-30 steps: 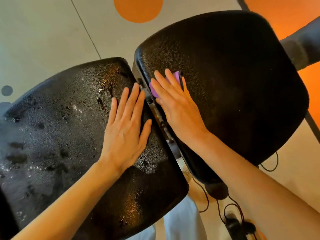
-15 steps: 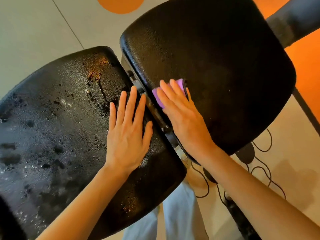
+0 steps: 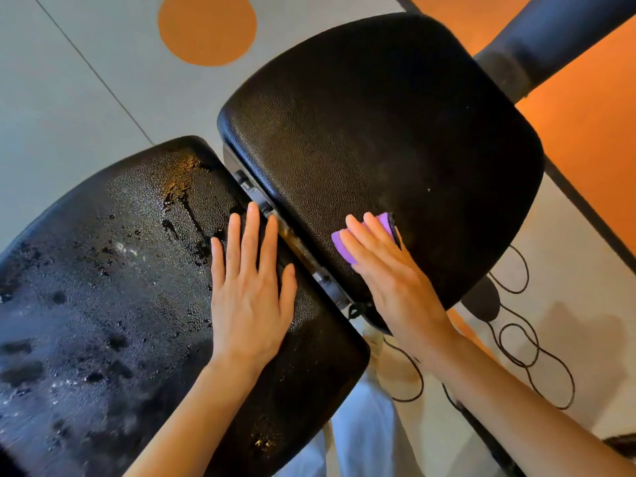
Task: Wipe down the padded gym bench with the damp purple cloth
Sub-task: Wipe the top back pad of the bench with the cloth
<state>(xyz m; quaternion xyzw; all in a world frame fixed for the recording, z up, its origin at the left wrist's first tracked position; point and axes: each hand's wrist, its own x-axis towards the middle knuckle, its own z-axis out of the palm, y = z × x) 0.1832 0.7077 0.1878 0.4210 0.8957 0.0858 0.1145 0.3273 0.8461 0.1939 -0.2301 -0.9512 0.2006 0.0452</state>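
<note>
The gym bench has two black padded parts. The left pad [image 3: 103, 304] glistens with wet patches and droplets. The right pad [image 3: 395, 132] looks mostly dry and matte. My right hand [image 3: 389, 273] lies flat with straight fingers on the purple cloth [image 3: 344, 247], pressing it onto the right pad near its lower left edge; only the cloth's left and top edges show past my fingers. My left hand [image 3: 251, 287] rests flat on the left pad, fingers spread, right beside the gap with the metal hinge [image 3: 296, 249].
The floor is grey with an orange circle [image 3: 206, 29] at the top and an orange area [image 3: 585, 132] to the right. A dark padded bar [image 3: 557, 32] crosses the upper right. Black cords [image 3: 523, 339] loop on the floor under my right arm. My light trousers [image 3: 361, 449] show below.
My right hand has slid the cloth along the right pad's edge toward me and then slightly rightward. My left hand has stayed pressed on the wet pad. The camera view shifted.
</note>
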